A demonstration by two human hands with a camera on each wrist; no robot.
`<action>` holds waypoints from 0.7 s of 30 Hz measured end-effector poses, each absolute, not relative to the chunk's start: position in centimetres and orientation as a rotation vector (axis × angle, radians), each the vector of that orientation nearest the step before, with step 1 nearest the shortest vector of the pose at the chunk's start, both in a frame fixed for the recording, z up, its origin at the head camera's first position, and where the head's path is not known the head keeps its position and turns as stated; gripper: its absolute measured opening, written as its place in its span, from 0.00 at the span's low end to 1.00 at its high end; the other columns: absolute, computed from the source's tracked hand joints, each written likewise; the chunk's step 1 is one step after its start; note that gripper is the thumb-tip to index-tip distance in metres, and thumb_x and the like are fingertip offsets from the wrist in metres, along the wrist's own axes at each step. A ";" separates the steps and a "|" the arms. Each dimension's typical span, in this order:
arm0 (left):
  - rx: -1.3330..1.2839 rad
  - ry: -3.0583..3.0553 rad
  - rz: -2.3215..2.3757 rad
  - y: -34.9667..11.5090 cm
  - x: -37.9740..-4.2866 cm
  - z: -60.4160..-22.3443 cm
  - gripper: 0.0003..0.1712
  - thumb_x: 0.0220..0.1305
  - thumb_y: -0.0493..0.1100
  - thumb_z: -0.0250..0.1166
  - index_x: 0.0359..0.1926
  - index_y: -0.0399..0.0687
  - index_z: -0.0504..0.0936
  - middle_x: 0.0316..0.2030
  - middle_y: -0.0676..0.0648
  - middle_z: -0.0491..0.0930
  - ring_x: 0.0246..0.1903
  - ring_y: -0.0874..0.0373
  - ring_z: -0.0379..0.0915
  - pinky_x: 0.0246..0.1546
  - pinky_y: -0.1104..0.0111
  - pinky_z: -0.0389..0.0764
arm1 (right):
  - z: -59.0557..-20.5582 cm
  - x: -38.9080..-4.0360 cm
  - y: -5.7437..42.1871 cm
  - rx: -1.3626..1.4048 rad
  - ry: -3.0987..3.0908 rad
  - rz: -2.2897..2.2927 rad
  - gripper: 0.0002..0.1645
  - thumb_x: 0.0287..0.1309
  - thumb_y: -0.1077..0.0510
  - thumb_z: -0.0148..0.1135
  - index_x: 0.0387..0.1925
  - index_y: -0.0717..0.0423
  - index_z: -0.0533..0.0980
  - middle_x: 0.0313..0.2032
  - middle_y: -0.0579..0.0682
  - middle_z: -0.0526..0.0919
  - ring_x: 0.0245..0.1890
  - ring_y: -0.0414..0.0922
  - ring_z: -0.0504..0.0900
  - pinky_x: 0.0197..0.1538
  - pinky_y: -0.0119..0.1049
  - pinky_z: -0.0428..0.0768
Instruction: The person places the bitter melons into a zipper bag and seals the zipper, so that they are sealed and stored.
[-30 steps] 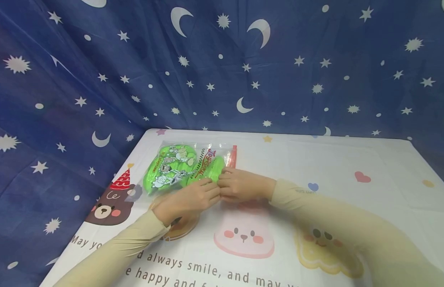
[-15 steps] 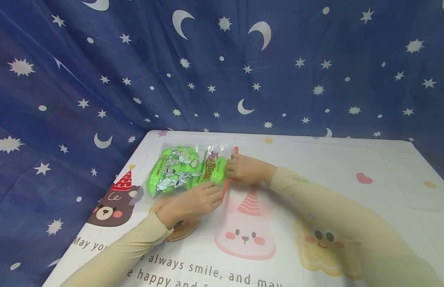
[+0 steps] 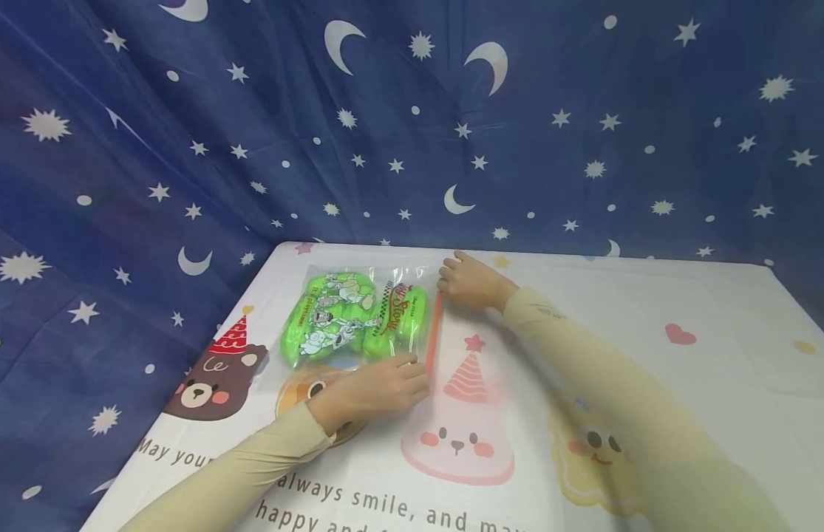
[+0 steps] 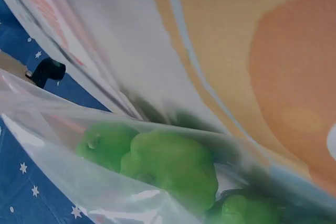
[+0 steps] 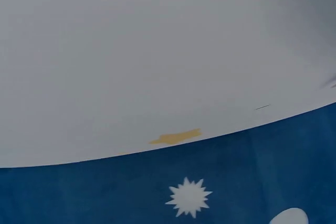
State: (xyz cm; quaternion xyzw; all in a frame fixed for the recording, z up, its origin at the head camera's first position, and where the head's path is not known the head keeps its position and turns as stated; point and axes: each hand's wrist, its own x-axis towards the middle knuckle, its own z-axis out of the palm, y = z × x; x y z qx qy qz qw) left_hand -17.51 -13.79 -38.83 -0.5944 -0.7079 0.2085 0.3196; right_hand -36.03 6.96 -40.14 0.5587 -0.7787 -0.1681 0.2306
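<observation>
A clear zip bag with printed cartoon figures and red lettering lies on the table, with bright green lumpy things inside. Along its right edge runs a red zip strip. My left hand pinches the bag's near right corner, at the lower end of that strip. At the strip's far end, the fingers of my right hand grip the edge, one finger raised. Seen from the left wrist, the clear film covers the green lumps. The right wrist view holds neither hand nor bag.
A white tablecloth with cartoon prints and lettering covers the table. Behind and to the left hangs a dark blue curtain with stars and moons, close to the table's far edge.
My right hand has slid away along the red strip, from beside the left hand to the far corner. The left hand has shifted slightly right and nearer, keeping the near corner.
</observation>
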 end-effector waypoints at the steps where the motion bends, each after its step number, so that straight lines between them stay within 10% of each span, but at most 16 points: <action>1: -1.568 -1.872 0.555 -13.7 -17.5 -38.9 0.03 0.56 0.41 0.60 0.31 0.54 0.79 0.30 0.58 0.76 0.32 0.66 0.70 0.39 0.75 0.71 | -40.1 -36.3 7.0 1.513 -2.143 -0.475 0.08 0.55 0.63 0.55 0.34 0.55 0.80 0.34 0.52 0.81 0.41 0.51 0.78 0.54 0.53 0.75; 21: -1.538 -2.304 0.505 -12.6 -17.0 -38.8 0.06 0.62 0.48 0.57 0.36 0.56 0.80 0.35 0.57 0.80 0.38 0.62 0.74 0.53 0.67 0.73 | -40.2 -37.9 7.9 1.088 -2.389 -0.394 0.13 0.59 0.56 0.57 0.46 0.51 0.78 0.40 0.56 0.82 0.44 0.55 0.79 0.53 0.54 0.75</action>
